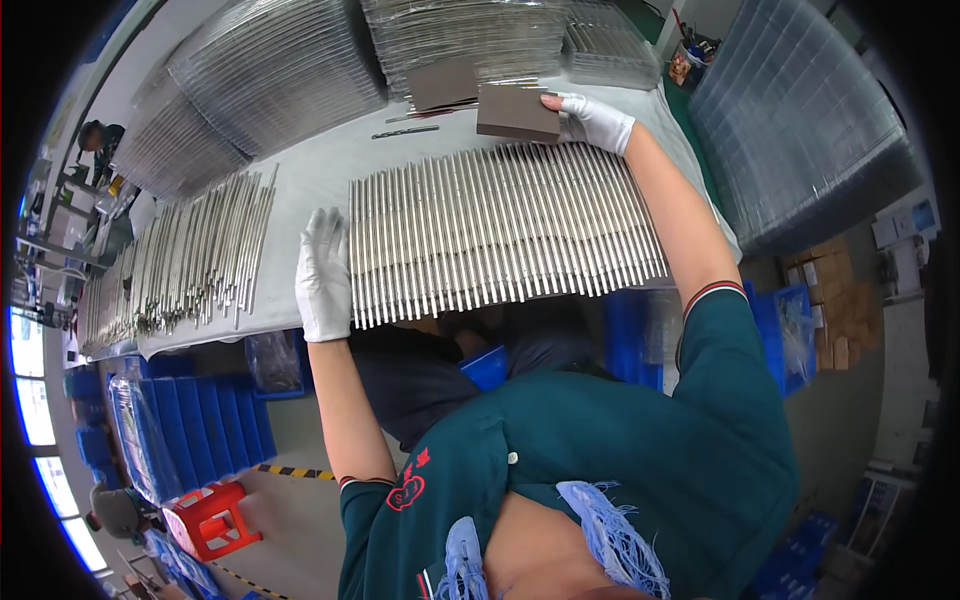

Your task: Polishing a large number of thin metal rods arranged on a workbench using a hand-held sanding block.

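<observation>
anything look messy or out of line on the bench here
The rods between the hands lie in a neat, even row. The pile of rods farther left is looser, several lying crossed and fanned. One drill bit lies alone on the table, apart from both groups.

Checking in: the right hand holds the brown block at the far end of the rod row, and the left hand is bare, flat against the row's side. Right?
Not quite. The head view shows the left hand wears a white glove, like the right hand. The rest holds: brown block, rod row.
</observation>
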Action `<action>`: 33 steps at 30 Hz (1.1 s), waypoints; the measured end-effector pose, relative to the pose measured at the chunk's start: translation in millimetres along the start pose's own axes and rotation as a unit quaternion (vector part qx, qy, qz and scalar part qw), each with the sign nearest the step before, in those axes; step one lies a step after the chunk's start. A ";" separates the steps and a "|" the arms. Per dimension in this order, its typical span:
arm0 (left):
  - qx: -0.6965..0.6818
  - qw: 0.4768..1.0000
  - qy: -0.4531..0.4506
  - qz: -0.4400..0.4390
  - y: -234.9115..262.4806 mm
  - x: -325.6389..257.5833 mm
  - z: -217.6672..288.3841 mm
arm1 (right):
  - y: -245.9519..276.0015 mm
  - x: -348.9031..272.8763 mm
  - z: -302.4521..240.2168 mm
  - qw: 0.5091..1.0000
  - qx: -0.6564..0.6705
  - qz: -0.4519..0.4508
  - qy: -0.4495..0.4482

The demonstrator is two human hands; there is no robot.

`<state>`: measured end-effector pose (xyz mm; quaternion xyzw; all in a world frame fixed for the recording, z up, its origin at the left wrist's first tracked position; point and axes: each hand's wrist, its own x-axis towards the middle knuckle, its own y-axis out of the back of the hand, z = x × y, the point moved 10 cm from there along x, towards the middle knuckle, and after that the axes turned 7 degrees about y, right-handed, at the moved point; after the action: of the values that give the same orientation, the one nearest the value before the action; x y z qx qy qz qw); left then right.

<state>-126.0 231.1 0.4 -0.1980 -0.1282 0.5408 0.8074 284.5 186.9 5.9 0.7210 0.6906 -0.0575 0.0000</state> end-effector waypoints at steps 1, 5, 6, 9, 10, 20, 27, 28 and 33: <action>-0.006 1.000 0.000 0.004 1.4 0.2 -0.5 | 7.2 -1.4 -3.1 1.000 -0.010 0.019 0.014; 0.009 1.000 -0.006 0.001 2.2 0.2 -0.6 | 44.5 -11.7 -3.4 0.994 0.030 0.105 0.026; 0.006 1.000 -0.006 -0.002 1.9 0.0 -1.1 | 49.6 -16.8 3.3 0.994 0.026 0.105 0.002; -0.003 1.000 -0.005 -0.004 2.4 0.0 -1.8 | 52.2 -24.9 4.7 0.998 0.004 0.065 0.019; 0.004 1.000 -0.004 -0.007 2.1 -0.3 -1.6 | 55.2 -27.9 6.3 0.997 -0.003 0.075 0.017; 0.000 1.000 0.004 -0.013 0.2 0.2 -5.0 | 23.2 -20.0 -20.1 0.989 -0.061 0.113 0.078; -0.020 1.000 0.012 -0.011 -0.9 0.3 -7.3 | -91.0 49.3 -26.0 0.961 -0.237 -0.020 0.139; -0.013 1.000 0.009 -0.014 -2.1 0.4 -6.3 | -102.6 59.8 -23.1 0.961 -0.243 -0.016 0.132; -0.006 0.999 0.019 -0.044 -11.6 -3.8 -2.7 | -145.4 89.1 2.4 0.997 0.023 -0.059 0.049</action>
<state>-116.7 223.2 3.3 -0.2077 -0.1246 0.4999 0.8315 143.0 282.1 7.7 0.6809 0.7295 -0.0377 -0.0537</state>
